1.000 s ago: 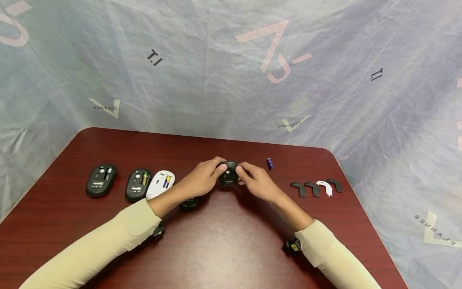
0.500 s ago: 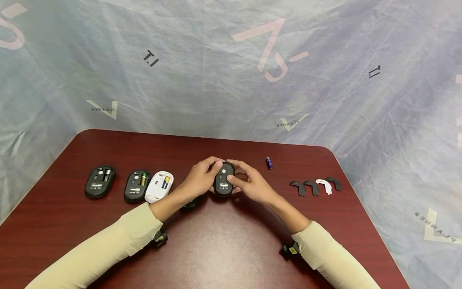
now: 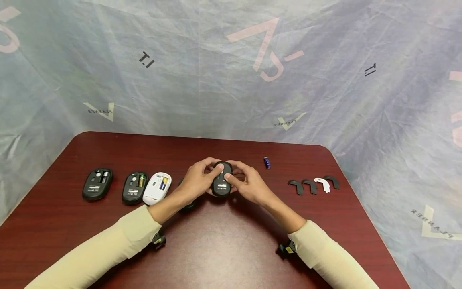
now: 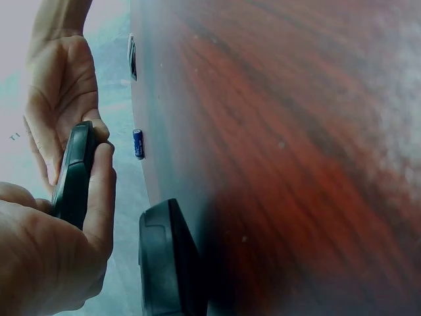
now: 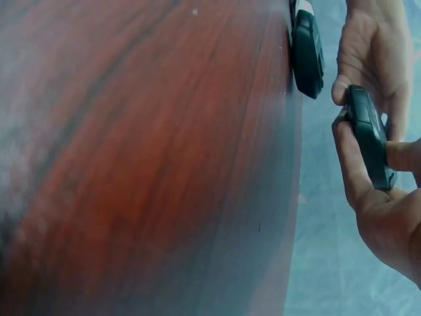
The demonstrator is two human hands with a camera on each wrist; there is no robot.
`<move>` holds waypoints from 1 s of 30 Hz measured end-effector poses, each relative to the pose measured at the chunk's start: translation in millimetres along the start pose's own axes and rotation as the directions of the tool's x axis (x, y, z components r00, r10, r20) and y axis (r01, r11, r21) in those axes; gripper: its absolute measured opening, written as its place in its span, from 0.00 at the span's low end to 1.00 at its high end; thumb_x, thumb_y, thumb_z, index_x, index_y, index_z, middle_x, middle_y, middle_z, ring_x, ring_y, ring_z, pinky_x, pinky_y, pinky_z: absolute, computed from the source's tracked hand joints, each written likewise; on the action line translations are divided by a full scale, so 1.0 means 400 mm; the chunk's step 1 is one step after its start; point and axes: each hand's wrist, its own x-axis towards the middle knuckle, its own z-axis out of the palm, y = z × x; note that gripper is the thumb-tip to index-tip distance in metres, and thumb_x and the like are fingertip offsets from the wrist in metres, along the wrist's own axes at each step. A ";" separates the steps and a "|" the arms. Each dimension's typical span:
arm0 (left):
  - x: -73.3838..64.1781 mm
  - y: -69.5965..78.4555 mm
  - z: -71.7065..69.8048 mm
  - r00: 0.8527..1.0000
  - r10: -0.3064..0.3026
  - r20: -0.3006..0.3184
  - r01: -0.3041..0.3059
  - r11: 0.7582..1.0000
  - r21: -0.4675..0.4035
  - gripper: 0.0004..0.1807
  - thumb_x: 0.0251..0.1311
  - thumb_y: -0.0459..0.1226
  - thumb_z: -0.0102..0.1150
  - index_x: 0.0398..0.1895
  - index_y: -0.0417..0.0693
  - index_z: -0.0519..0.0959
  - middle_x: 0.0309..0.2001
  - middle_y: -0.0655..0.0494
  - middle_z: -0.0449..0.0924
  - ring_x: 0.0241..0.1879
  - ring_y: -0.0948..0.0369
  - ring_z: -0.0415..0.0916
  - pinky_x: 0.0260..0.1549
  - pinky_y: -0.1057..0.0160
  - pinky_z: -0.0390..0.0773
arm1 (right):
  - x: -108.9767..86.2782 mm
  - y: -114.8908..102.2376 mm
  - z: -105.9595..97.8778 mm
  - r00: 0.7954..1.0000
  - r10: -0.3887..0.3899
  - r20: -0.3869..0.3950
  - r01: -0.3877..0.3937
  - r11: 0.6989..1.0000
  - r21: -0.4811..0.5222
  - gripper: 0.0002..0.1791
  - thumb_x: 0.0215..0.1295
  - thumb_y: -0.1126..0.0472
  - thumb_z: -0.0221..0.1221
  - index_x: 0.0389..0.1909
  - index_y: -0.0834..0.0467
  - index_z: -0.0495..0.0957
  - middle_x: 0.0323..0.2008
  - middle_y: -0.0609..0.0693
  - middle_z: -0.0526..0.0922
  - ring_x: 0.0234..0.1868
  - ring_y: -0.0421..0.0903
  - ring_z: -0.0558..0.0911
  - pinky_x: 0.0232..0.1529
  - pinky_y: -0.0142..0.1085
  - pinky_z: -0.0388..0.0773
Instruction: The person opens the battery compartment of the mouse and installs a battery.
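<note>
A black computer mouse (image 3: pixel 221 188) is held above the table with its underside facing up toward the head camera. My left hand (image 3: pixel 197 178) grips its left side, the thumb lying over the upper part of the underside. From the other side my right hand (image 3: pixel 252 185) holds it, thumb on the underside and fingers beneath. In the left wrist view the mouse (image 4: pixel 75 178) shows edge-on between both hands; the right wrist view shows its side (image 5: pixel 370 138) too. The thumbs hide part of the underside, so I cannot tell how its battery compartment stands.
At left lie two black mice (image 3: pixel 97 184) (image 3: pixel 134 188) and a white mouse (image 3: pixel 157 188), their battery compartments uncovered with batteries inside. Another black mouse (image 3: pixel 188 205) sits partly behind my left forearm. A blue battery (image 3: pixel 267 162) and several battery covers (image 3: pixel 322 184) lie at right.
The held mouse has tipped from a steep tilt to show its whole underside and shifted slightly left. My right thumb has moved from its edge onto the underside.
</note>
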 end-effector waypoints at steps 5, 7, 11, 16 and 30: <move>-0.003 -0.001 -0.006 0.998 0.000 0.062 0.004 0.998 -0.058 0.23 0.86 0.45 0.61 0.78 0.52 0.77 0.63 0.41 0.83 0.46 0.55 0.89 0.35 0.50 0.96 | 0.008 -0.002 -0.001 0.999 0.033 -0.023 -0.032 0.998 0.046 0.27 0.85 0.59 0.64 0.81 0.52 0.75 0.59 0.62 0.87 0.52 0.51 0.93 0.45 0.44 0.96; -0.004 -0.003 -0.006 0.995 0.011 0.098 -0.001 0.995 -0.100 0.27 0.86 0.41 0.62 0.82 0.50 0.72 0.67 0.38 0.81 0.45 0.55 0.89 0.38 0.46 0.96 | 0.011 -0.003 -0.004 0.999 0.045 -0.030 -0.043 0.996 0.079 0.28 0.85 0.60 0.64 0.81 0.51 0.74 0.60 0.64 0.87 0.50 0.52 0.92 0.45 0.47 0.96; -0.006 -0.003 -0.007 0.991 0.034 0.126 -0.013 0.987 -0.159 0.31 0.83 0.35 0.64 0.84 0.49 0.67 0.71 0.35 0.78 0.45 0.53 0.90 0.40 0.38 0.96 | 0.015 -0.005 -0.008 0.998 0.036 -0.048 -0.033 0.997 0.076 0.28 0.84 0.61 0.64 0.81 0.50 0.75 0.61 0.65 0.87 0.52 0.52 0.91 0.49 0.53 0.96; -0.010 -0.008 -0.009 0.992 0.021 0.124 -0.002 0.988 -0.156 0.30 0.82 0.35 0.65 0.82 0.51 0.70 0.69 0.36 0.80 0.44 0.54 0.90 0.39 0.40 0.96 | 0.020 -0.003 -0.008 0.987 -0.014 -0.160 0.018 0.999 0.027 0.25 0.83 0.62 0.66 0.76 0.55 0.77 0.59 0.63 0.90 0.56 0.56 0.91 0.56 0.53 0.93; -0.017 -0.022 -0.014 0.991 -0.012 0.136 0.041 0.976 -0.213 0.32 0.82 0.34 0.65 0.84 0.54 0.70 0.66 0.32 0.81 0.45 0.55 0.90 0.38 0.49 0.96 | 0.000 0.009 -0.069 0.963 0.028 -0.267 0.002 0.994 0.113 0.25 0.78 0.69 0.67 0.72 0.62 0.77 0.45 0.68 0.90 0.41 0.56 0.90 0.42 0.37 0.93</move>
